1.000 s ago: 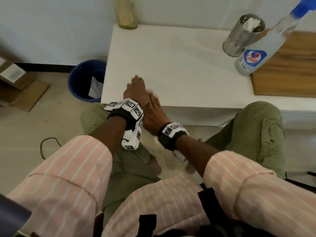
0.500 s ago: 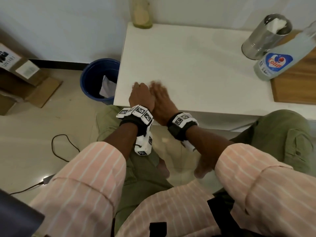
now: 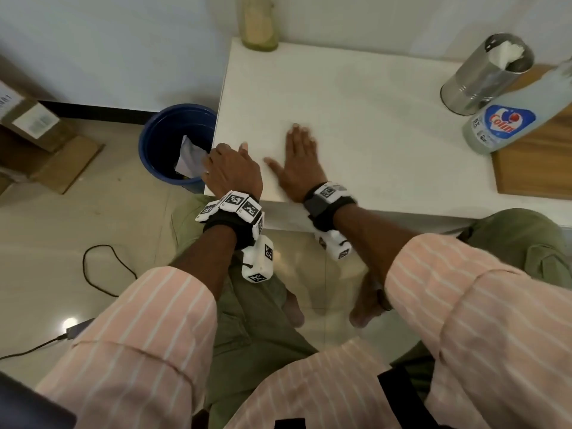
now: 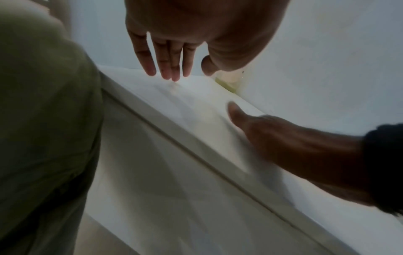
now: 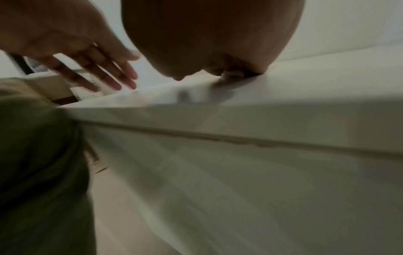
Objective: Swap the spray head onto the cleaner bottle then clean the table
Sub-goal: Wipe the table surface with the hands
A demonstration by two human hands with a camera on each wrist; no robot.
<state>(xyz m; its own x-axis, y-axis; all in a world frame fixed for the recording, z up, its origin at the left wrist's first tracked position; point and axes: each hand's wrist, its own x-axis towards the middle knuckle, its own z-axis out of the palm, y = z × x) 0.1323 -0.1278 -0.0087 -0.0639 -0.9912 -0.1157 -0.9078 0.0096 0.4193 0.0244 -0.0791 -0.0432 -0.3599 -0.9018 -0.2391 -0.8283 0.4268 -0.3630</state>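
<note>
On the white table, seen from the head view, the cleaner bottle with its blue and red label stands at about 2 o'clock from the hands, well apart from them, at the edge of a wooden board that lies along the table's right side. Just beside the bottle, at 1 o'clock, is a steel canister with white tissue showing at its mouth. A pale bottle stands at the far left corner of the table, at 12 o'clock, against the wall. The top of the cleaner bottle runs out of view, so its head cannot be told.

Off the table, at 10 o'clock, a blue bin sits on the floor with crumpled paper inside, touching or nearly touching the table's left side. A cardboard box stands further left at 9 o'clock, and a black cable loops across the floor at 8 o'clock. Nothing lies on the table between the hands and the bottle.

The left hand is at the near left corner of the table, with its grip slack: fingers straight and close together, pointing down toward the tabletop, holding nothing. The right hand lies palm down on the table just right of it, grip fully spread, thumb out to the left, fingers straight and flat on the surface, holding nothing.
</note>
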